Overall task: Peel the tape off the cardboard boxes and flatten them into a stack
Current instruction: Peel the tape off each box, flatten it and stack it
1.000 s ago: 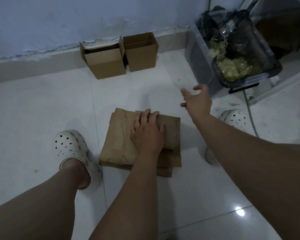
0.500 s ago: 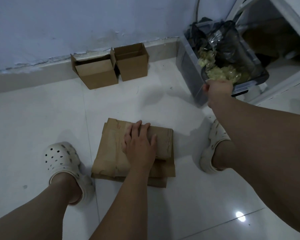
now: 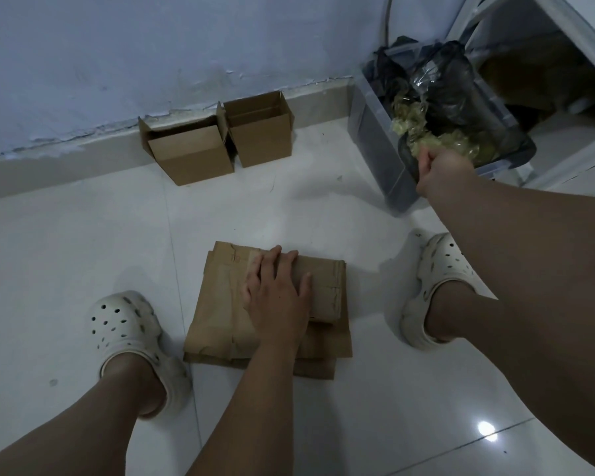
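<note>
A stack of flattened cardboard boxes (image 3: pixel 217 314) lies on the white tiled floor between my feet. My left hand (image 3: pixel 279 297) rests flat on top of it, fingers straight and together. Two open brown boxes stand upright against the wall, one to the left (image 3: pixel 189 156) and one to the right (image 3: pixel 260 135), touching each other. My right hand (image 3: pixel 443 170) is stretched out to the bin at the right, its fingers curled around a wad of crumpled yellowish tape (image 3: pixel 413 132) at the bin's near rim.
A clear plastic bin (image 3: pixel 375 139) lined with a black bag holds the tape scraps. A white shelf frame (image 3: pixel 564 36) stands behind it. My feet in white clogs flank the stack, left (image 3: pixel 124 328) and right (image 3: pixel 440 266). The blue wall runs along the back.
My right hand, open in mid-air a second ago, has reached the bin and curled at the tape wad. My left hand stayed flat on the stack. The view tilted slightly.
</note>
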Demonstrator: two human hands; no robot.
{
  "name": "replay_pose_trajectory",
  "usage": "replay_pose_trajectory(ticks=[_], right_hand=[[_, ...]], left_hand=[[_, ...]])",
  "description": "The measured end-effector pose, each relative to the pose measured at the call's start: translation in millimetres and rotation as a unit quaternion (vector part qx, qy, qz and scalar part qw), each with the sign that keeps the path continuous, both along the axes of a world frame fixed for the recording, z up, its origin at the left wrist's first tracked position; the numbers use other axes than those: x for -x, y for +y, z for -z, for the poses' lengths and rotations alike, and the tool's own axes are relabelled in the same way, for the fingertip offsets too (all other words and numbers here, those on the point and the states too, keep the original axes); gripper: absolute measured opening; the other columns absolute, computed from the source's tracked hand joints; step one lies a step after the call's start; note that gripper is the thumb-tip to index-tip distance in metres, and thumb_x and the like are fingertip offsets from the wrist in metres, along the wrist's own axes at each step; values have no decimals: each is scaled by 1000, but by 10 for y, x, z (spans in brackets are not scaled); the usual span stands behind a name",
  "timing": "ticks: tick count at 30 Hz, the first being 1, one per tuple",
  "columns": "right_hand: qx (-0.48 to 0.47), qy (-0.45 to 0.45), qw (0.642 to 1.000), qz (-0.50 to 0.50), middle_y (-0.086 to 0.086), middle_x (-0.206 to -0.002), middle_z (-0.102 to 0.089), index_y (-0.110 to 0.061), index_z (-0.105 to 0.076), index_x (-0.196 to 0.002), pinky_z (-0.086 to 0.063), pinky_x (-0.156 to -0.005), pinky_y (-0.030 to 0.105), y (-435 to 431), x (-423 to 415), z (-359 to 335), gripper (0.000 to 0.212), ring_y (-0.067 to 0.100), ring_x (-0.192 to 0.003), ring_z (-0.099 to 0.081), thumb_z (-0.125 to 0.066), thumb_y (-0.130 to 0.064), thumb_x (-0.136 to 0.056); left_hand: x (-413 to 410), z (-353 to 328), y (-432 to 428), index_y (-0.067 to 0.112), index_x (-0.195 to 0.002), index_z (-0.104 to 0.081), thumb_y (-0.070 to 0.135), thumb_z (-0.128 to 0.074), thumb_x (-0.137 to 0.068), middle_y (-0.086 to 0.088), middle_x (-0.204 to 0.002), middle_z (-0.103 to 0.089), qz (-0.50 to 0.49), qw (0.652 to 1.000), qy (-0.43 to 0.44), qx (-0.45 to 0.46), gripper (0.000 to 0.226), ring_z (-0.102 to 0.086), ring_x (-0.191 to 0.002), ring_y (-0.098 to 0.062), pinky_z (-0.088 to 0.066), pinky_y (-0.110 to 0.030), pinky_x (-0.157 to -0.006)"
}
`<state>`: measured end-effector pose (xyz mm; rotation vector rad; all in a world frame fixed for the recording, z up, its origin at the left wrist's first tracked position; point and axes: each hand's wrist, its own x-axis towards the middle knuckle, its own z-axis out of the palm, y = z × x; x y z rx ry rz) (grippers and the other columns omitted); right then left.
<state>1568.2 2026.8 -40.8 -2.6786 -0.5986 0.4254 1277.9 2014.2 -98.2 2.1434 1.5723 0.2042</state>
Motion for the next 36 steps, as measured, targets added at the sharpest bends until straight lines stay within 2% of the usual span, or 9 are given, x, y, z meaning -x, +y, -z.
replay_pose_trajectory(ticks=[3, 6, 9, 16, 23, 25, 27, 30, 36], right_hand=[[-84, 146, 982, 82, -6, -66, -41, -29, -33, -66, -35, -57, 17, -31, -9, 10, 37, 13, -71, -46, -46, -5, -91], [-340, 290, 859, 249, -8, -58, -50, -19, -46, -66, -36, -46, 13, 4, 41, 21, 31, 2, -44, -46, -44, -6, -94], [-402, 329, 778, 352, -6, -67, -61, -14, -59, -71, -38, -46, 14, 46, 181, 100, 22, 3, -51, -52, -50, -15, -91], [-260, 350, 868, 239, -1, -65, -64, -14, -58, -78, -36, -45, 18, -135, 915, 468, 14, 7, -51, -54, -52, -9, -89], [-216, 425, 862, 171, 6, -107, -67, -19, -68, -96, -49, -87, 31, -419, 1544, 641, 17, 19, -97, -60, -53, -13, -89], [-220, 436, 854, 182, 5, -115, -64, -18, -65, -110, -46, -97, 38, -487, 1690, 619, 24, 21, -107, -58, -50, -30, -95], [-236, 459, 827, 225, 1, -106, -66, -21, -64, -105, -50, -80, 35, -552, 1817, 601, 40, 19, -99, -61, -39, -52, -97], [-260, 491, 790, 258, -4, -92, -69, -26, -65, -92, -49, -61, 28, -658, 1939, 611, 42, 14, -86, -65, -37, -57, -96], [-263, 499, 777, 280, 2, -103, -69, -18, -65, -115, -54, -70, 33, -747, 2010, 585, 38, 19, -93, -64, -38, -41, -101]], left_hand=[[3, 9, -5, 33, -133, -48, 45, -50, -91, 11, -148, -35, -2, 1000, -3, -6, 43, -17, -142, -16, -19, -40, -108], [2, 16, -10, 32, -132, -49, 45, -51, -91, 10, -148, -36, -1, 1000, -8, -10, 43, -18, -142, -16, -19, -40, -108], [-4, 23, -4, 32, -132, -49, 45, -50, -91, 10, -148, -36, -2, 1000, -9, -9, 43, -17, -141, -17, -19, -41, -109], [-20, 31, 2, 32, -136, -44, 46, -50, -91, 11, -148, -36, -11, 1000, -11, -6, 48, -17, -142, -16, -19, -40, -109], [-23, 8, -15, 28, -145, -26, 37, -54, -87, 1, -158, -17, -46, 998, -52, -3, 65, -21, -141, -20, -19, -43, -112], [-42, -15, -70, 26, -146, -24, 36, -57, -86, -8, -158, -11, -91, 994, -55, -17, 69, -23, -139, -26, -19, -47, -110], [-51, -15, -122, 25, -146, -24, 43, -60, -85, -12, -157, -10, -134, 990, -42, -9, 73, -21, -139, -29, -14, -50, -110], [-20, 2, -131, 22, -147, -20, 57, -61, -81, -13, -155, -14, -188, 980, -48, 41, 85, -21, -139, -31, -19, -50, -110], [40, -57, -46, 14, -148, -20, 36, -57, -90, -10, -148, -30, -219, 962, -136, 96, 72, -26, -136, -28, -25, -44, -113]])
